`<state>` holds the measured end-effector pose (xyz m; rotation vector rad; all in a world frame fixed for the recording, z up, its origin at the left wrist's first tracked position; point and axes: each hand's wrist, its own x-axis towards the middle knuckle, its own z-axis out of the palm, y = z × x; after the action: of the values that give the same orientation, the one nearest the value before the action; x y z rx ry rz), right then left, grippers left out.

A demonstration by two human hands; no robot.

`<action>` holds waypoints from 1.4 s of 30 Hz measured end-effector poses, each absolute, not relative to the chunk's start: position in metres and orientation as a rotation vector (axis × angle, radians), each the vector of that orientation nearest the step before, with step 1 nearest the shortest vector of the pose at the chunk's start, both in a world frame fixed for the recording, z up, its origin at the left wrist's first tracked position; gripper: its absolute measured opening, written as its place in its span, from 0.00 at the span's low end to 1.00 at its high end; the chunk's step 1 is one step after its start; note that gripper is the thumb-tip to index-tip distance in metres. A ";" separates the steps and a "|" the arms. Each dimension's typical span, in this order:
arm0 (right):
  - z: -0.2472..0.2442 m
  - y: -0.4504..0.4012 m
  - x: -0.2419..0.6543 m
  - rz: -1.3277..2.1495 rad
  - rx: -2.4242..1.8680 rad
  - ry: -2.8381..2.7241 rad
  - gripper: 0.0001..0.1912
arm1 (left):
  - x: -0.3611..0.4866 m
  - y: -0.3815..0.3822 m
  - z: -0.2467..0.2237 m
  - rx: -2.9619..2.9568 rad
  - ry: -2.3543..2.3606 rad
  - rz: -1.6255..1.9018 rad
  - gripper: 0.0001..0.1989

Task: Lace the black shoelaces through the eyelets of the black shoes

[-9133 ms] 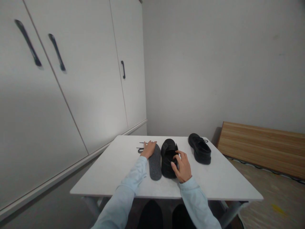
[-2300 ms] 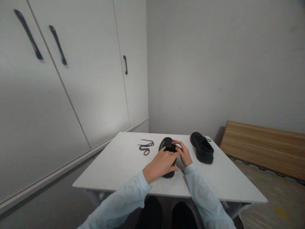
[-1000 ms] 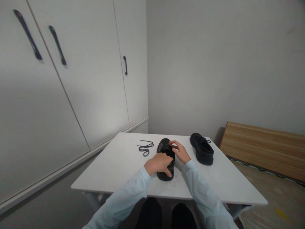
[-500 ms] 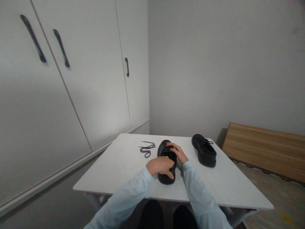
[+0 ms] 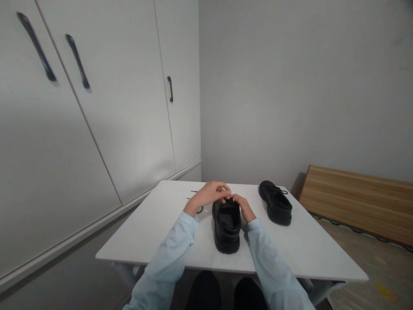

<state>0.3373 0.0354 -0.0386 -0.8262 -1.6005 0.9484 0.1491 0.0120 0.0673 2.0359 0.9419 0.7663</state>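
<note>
A black shoe (image 5: pixel 227 237) stands upright on the white table, its heel towards me and its opening showing. My left hand (image 5: pixel 211 193) arches over the front part from the left, thumb and fingers bent together at the shoe's upper. From the right, my right hand (image 5: pixel 244 208) grips the side of the same part, with its fingertips close to the left ones. The hands hide the toe and the eyelet area. Left of the shoe lies a loose dark shoelace (image 5: pixel 200 210), mostly covered by my left hand.
A second black shoe (image 5: pixel 279 211), with its lace in, stands on the right of the white table (image 5: pixel 155 228). White cupboard doors (image 5: pixel 129 107) rise on the left. A wood-grain board (image 5: pixel 355 202) leans by the wall at the right.
My left hand has moved from over the shoe's opening forward to its front part, uncovering the opening and heel and now covering most of the shoelace. My right hand stays at the shoe's right side.
</note>
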 end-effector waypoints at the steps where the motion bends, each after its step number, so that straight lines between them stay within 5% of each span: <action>1: -0.039 0.035 0.337 0.944 -0.833 -1.601 0.19 | 0.144 0.022 0.064 1.984 1.019 0.902 0.15; 6: -0.038 0.035 0.338 0.921 -0.853 -1.594 0.17 | 0.126 0.069 0.025 1.814 1.650 1.211 0.16; 17: -0.040 0.036 0.340 0.924 -0.855 -1.591 0.15 | 0.119 0.082 -0.072 2.077 2.046 0.704 0.20; 26: -0.040 0.037 0.340 0.917 -0.855 -1.605 0.15 | 0.123 0.070 -0.067 2.306 2.011 0.565 0.16; 36: -0.037 0.034 0.339 0.917 -0.871 -1.617 0.15 | 0.123 0.066 -0.057 2.294 2.253 0.464 0.27; 42: -0.037 0.034 0.340 0.911 -0.882 -1.622 0.15 | 0.117 0.067 -0.064 2.132 2.457 0.554 0.21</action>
<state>0.3403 0.0340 -0.0372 -0.8821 -1.6216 0.9105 0.1172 0.0671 -0.0638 2.1323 2.4571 0.5543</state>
